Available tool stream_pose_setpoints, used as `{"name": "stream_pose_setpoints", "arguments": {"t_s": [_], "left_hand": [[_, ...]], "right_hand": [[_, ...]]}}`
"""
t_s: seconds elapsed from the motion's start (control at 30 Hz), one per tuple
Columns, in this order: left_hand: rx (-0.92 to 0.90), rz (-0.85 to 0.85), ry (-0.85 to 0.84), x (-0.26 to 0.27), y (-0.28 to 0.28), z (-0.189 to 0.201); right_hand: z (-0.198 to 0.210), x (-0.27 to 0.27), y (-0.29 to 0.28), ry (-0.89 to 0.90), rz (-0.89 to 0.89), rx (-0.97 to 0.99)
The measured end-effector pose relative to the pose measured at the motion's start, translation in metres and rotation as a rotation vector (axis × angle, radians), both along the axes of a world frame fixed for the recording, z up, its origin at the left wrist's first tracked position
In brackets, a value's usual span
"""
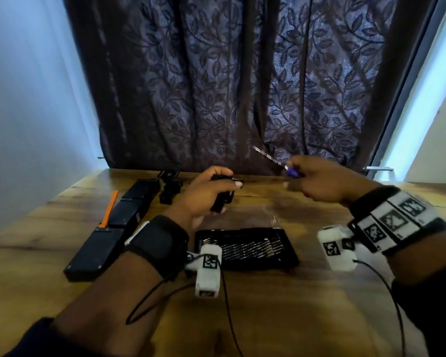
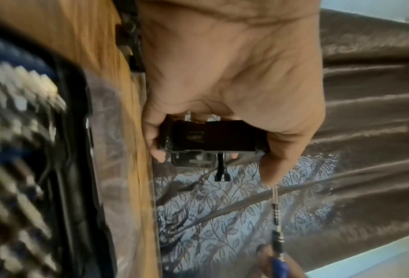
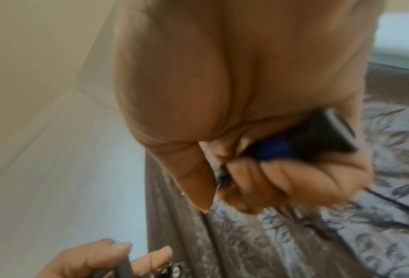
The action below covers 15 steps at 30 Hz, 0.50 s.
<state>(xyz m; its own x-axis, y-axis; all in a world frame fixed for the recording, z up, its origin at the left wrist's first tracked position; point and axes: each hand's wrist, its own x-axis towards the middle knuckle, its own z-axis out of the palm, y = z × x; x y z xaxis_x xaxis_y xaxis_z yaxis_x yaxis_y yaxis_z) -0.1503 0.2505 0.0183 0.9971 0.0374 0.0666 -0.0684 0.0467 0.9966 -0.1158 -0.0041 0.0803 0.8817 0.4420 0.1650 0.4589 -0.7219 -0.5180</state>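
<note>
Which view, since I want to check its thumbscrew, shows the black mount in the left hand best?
Left wrist: the black mount faces the camera, thumbscrew sticking out beyond the left hand. Head view: fingers cover most of it. Right wrist: only a blurred corner at the bottom edge.

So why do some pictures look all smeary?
Head view: the right hand and screwdriver smear, and bright light glows at both sides. Left wrist view: the left edge is streaky, yet the black part in the left hand is fairly sharp. Right wrist view: the fingers blur.
</note>
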Motion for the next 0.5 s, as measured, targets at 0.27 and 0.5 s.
{"name": "stream_pose_setpoints", "arguments": {"t_s": [0.27, 0.5], "left_hand": [[0.200, 0.017, -0.157, -0.045, 0.053, -0.011], [0.497, -0.008, -0.097, -0.065, 0.100, -0.021]], "right_hand": [[-0.014, -0.016, 0.141, 0.261, -0.061, 0.126], [-0.039, -0.018, 0.196, 0.504, 0.011, 0.315]]}}
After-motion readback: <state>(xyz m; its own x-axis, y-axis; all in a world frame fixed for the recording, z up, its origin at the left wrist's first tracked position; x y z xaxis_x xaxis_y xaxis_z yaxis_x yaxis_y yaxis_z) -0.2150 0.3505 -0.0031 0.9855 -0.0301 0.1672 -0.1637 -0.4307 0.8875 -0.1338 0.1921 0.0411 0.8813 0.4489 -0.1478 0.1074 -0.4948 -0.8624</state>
